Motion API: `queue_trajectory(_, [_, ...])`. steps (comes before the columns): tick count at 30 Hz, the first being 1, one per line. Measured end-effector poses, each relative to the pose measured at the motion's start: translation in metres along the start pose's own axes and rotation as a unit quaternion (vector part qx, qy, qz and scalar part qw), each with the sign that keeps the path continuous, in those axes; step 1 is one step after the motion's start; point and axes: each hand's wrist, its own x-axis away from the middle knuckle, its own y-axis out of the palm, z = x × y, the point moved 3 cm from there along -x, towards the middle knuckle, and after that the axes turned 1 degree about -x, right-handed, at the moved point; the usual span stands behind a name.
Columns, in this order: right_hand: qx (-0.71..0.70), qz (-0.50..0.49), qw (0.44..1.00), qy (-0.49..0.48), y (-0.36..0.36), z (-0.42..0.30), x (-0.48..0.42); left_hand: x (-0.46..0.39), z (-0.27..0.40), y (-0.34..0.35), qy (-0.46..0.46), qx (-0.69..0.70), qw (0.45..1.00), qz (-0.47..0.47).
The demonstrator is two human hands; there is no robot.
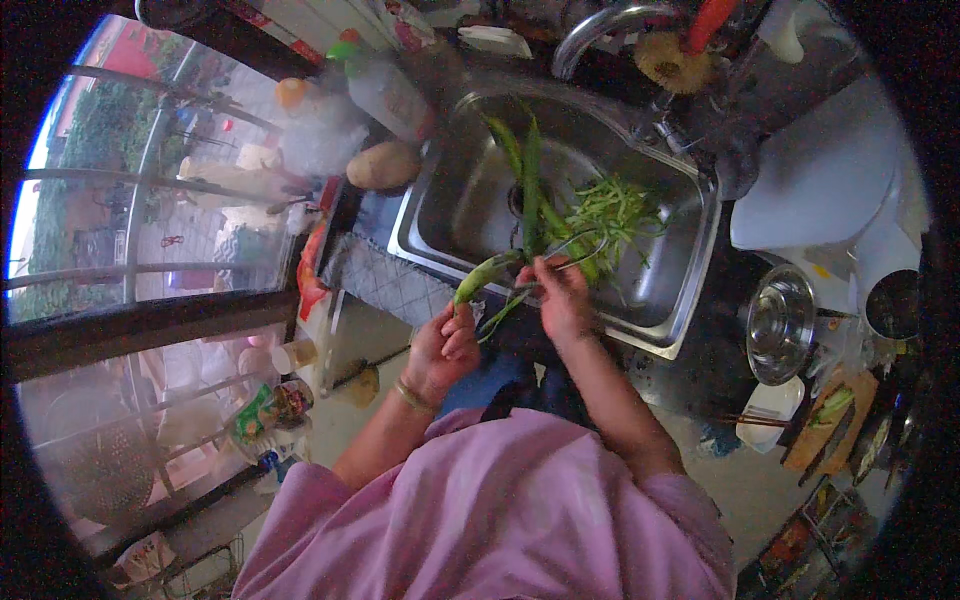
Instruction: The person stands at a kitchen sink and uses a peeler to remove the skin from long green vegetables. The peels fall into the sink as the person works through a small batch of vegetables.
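Note:
My left hand (pixel 444 346) grips the lower end of a curved green cucumber-like vegetable (pixel 486 274), held over the near rim of the sink. At its far end is my right hand (pixel 564 301), closed around a metal looped tool (pixel 589 253) that looks like a vegetable peeler; its blade is hidden. A thin green strip (pixel 501 313) hangs between the hands. Inside the stainless steel sink (pixel 465 217), long green vegetables (pixel 532 176) lie lengthwise. Beside them, on the right, sits a loose heap of green peelings (pixel 613 211).
A curved faucet (pixel 592 34) rises behind the sink. Left of it are a potato-like tuber (pixel 384 166) and a grey cloth (pixel 394 281). On the right stand a metal bowl (pixel 780 324), a white dish (pixel 771 412) with chopsticks, and a cutting board (pixel 859 401) holding a knife.

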Motion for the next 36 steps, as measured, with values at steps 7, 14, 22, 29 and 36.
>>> queue_trajectory(7, [0.017, -0.051, 0.998, 0.020, 0.035, 0.011, 0.015, -0.005, 0.003, 0.003, 0.002, 0.047, 0.998, -0.050])
queue_trajectory(14, [-0.024, 0.076, 0.994, -0.076, -0.020, -0.017, -0.023, -0.003, 0.001, 0.009, -0.013, 0.059, 0.997, -0.046])
queue_trajectory(22, [0.036, 0.100, 0.986, -0.126, -0.044, -0.109, -0.014, -0.004, 0.005, 0.023, -0.044, -0.240, 0.970, -0.008])
queue_trajectory(29, [0.084, 0.246, 0.956, -0.136, -0.097, -0.114, 0.047, -0.007, -0.007, 0.053, -0.021, -0.601, 0.797, 0.059])
queue_trajectory(36, [0.047, 0.302, 0.941, -0.147, -0.092, -0.127, 0.195, 0.000, -0.043, 0.094, -0.070, -0.772, 0.630, 0.042])
